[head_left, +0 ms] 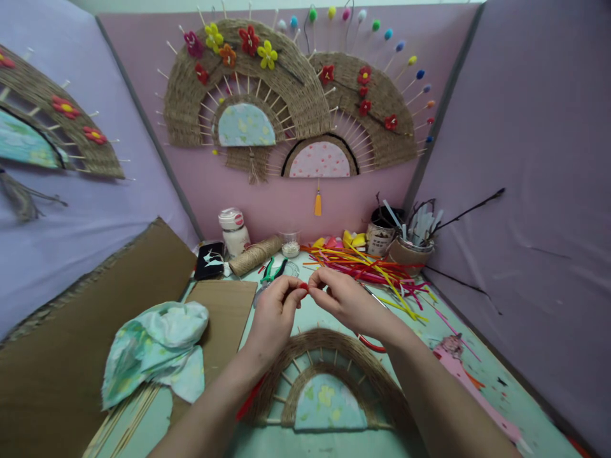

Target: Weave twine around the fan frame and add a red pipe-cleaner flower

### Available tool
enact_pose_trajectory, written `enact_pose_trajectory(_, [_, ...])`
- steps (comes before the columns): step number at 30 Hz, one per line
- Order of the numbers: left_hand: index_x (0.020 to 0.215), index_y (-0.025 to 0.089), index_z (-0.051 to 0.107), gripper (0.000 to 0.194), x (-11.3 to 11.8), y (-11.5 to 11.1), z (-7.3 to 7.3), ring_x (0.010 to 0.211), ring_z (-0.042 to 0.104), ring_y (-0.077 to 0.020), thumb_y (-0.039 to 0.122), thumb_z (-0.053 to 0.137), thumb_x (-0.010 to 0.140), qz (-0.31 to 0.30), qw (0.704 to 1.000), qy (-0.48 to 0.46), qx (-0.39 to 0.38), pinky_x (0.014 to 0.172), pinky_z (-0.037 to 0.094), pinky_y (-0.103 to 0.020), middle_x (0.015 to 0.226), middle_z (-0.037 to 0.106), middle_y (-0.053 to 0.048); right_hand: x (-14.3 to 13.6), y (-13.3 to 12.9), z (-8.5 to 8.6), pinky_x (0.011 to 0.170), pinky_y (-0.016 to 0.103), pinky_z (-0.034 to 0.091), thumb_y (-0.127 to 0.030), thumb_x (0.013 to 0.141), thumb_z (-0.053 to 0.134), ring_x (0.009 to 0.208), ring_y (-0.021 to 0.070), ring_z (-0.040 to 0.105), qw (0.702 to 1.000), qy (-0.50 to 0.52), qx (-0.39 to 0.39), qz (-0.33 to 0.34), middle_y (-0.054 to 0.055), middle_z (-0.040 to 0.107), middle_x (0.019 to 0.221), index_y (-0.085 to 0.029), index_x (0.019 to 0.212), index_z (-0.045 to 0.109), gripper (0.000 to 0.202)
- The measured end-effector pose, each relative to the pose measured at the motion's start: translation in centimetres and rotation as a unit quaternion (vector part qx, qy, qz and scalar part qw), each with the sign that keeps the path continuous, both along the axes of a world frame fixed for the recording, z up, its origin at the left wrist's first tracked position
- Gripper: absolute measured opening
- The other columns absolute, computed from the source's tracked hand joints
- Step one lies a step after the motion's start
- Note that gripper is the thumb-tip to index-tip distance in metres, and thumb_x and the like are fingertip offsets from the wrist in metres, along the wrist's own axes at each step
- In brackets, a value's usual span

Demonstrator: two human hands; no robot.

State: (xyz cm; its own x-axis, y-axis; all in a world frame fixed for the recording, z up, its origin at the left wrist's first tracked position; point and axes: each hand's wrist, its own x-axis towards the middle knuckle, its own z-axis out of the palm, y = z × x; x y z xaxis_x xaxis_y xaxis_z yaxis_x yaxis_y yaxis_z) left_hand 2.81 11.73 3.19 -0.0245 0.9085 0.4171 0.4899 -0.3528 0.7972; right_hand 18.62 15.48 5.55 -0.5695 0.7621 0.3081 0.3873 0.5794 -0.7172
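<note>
My left hand [279, 306] and my right hand [337, 296] meet fingertip to fingertip over the middle of the table. Between them is a small red fuzzy piece [304, 287], pinched in my left fingertips; my right thumb and forefinger are pressed together at its right side, and what they grip is too small to make out. Below my hands lies a woven twine fan [329, 340] with a green floral half-round centre [328, 402]. A red strip [249, 399] shows beside my left forearm.
Green-handled pliers [273, 271], a twine roll [256, 254] and a white bottle [233, 232] stand or lie behind. Coloured pipe cleaners [382, 270] lie back right, a pink glue gun [477, 394] right. Crumpled cloth [157, 350] and cardboard [222, 318] are left.
</note>
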Motion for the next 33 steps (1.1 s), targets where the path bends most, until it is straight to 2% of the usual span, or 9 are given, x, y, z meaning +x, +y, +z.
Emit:
enact_pose_trajectory(4, [0.080, 0.018, 0.054, 0.011, -0.2, 0.0, 0.0, 0.071, 0.048, -0.0123, 0.016, 0.046, 0.088, -0.017, 0.990, 0.098, 0.101, 0.065, 0.039, -0.023, 0.074, 0.053, 0.000, -0.1, 0.3, 0.0, 0.056, 0.022, 0.031, -0.022, 0.083, 0.045, 0.064, 0.0096, 0.042, 0.998, 0.024, -0.055, 0.007, -0.003, 0.050, 0.069, -0.017, 0.075, 0.052, 0.012])
enact_pose_trajectory(8, [0.090, 0.016, 0.053, 0.011, -0.5, 0.2, -0.7, 0.079, 0.050, -0.0139, 0.013, 0.043, 0.090, -0.042, 0.952, 0.210, 0.219, 0.074, 0.042, -0.026, 0.084, 0.054, -0.004, -0.1, 0.7, -0.4, 0.052, 0.022, 0.030, -0.021, 0.077, 0.046, 0.057, 0.0087, 0.039, 0.981, 0.046, -0.188, 0.011, -0.003, 0.046, 0.062, -0.016, 0.071, 0.052, 0.010])
enact_pose_trajectory(13, [0.103, 0.016, 0.052, 0.018, -0.6, 0.4, -2.0, 0.085, 0.051, -0.0156, 0.011, 0.044, 0.088, -0.036, 0.928, 0.249, 0.274, 0.078, 0.044, -0.028, 0.092, 0.055, -0.006, -0.5, 1.1, -1.1, 0.044, 0.019, 0.024, -0.021, 0.068, 0.048, 0.049, 0.0060, 0.034, 0.887, 0.160, -0.433, 0.036, -0.005, 0.041, 0.058, -0.017, 0.065, 0.046, 0.006])
enact_pose_trajectory(16, [0.100, 0.018, 0.054, 0.016, -0.5, 0.6, -2.2, 0.085, 0.051, -0.0158, 0.013, 0.043, 0.089, -0.044, 0.941, 0.217, 0.258, 0.078, 0.044, -0.029, 0.090, 0.056, -0.006, -1.0, 1.3, -1.4, 0.041, 0.019, 0.014, -0.019, 0.063, 0.049, 0.046, 0.0048, 0.027, 0.851, 0.189, -0.488, 0.050, -0.006, 0.036, 0.056, -0.017, 0.062, 0.043, 0.007])
enact_pose_trajectory(19, [0.088, 0.018, 0.056, 0.012, -0.3, 0.7, -1.7, 0.079, 0.052, -0.0151, 0.016, 0.044, 0.088, -0.030, 0.980, 0.114, 0.162, 0.074, 0.043, -0.028, 0.083, 0.057, -0.004, -1.2, 1.4, -1.4, 0.041, 0.019, 0.016, -0.022, 0.066, 0.050, 0.047, 0.0054, 0.031, 0.878, 0.172, -0.447, 0.004, -0.005, 0.040, 0.056, -0.017, 0.061, 0.045, 0.009])
enact_pose_trajectory(22, [0.082, 0.017, 0.056, 0.010, -0.2, 0.9, -0.8, 0.067, 0.049, -0.0122, 0.024, 0.051, 0.085, -0.002, 0.997, -0.076, -0.009, 0.062, 0.040, -0.024, 0.071, 0.054, -0.001, -1.0, 1.5, -1.2, 0.044, 0.020, 0.027, -0.031, 0.074, 0.050, 0.052, 0.0076, 0.041, 0.921, 0.172, -0.346, -0.044, -0.002, 0.050, 0.064, -0.016, 0.072, 0.054, 0.015])
enact_pose_trajectory(27, [0.079, 0.014, 0.053, 0.022, -0.2, 0.7, 0.4, 0.052, 0.038, -0.0055, 0.031, 0.066, 0.074, -0.091, 0.900, -0.365, -0.222, 0.050, 0.030, -0.017, 0.060, 0.046, 0.004, -0.2, 1.3, -0.7, 0.062, 0.023, 0.041, -0.025, 0.081, 0.052, 0.071, 0.0109, 0.053, 0.980, 0.153, -0.128, 0.000, 0.001, 0.058, 0.085, -0.019, 0.097, 0.058, 0.019])
enact_pose_trajectory(30, [0.078, 0.012, 0.053, 0.026, -0.2, 0.5, 0.7, 0.050, 0.035, -0.0035, 0.031, 0.070, 0.070, -0.130, 0.862, -0.415, -0.262, 0.048, 0.027, -0.016, 0.060, 0.046, 0.004, 0.0, 1.0, -0.5, 0.063, 0.023, 0.041, -0.022, 0.081, 0.055, 0.077, 0.0116, 0.053, 0.993, 0.111, -0.029, 0.023, 0.003, 0.058, 0.091, -0.019, 0.095, 0.059, 0.015])
enact_pose_trajectory(33, [0.075, 0.012, 0.054, 0.027, -0.1, 0.4, 0.7, 0.051, 0.036, -0.0032, 0.031, 0.072, 0.069, -0.137, 0.853, -0.427, -0.267, 0.049, 0.028, -0.016, 0.060, 0.047, 0.004, 0.0, 0.8, -0.3, 0.061, 0.022, 0.040, -0.023, 0.082, 0.055, 0.076, 0.0116, 0.052, 0.996, 0.083, 0.022, 0.031, 0.003, 0.057, 0.086, -0.018, 0.085, 0.060, 0.007])
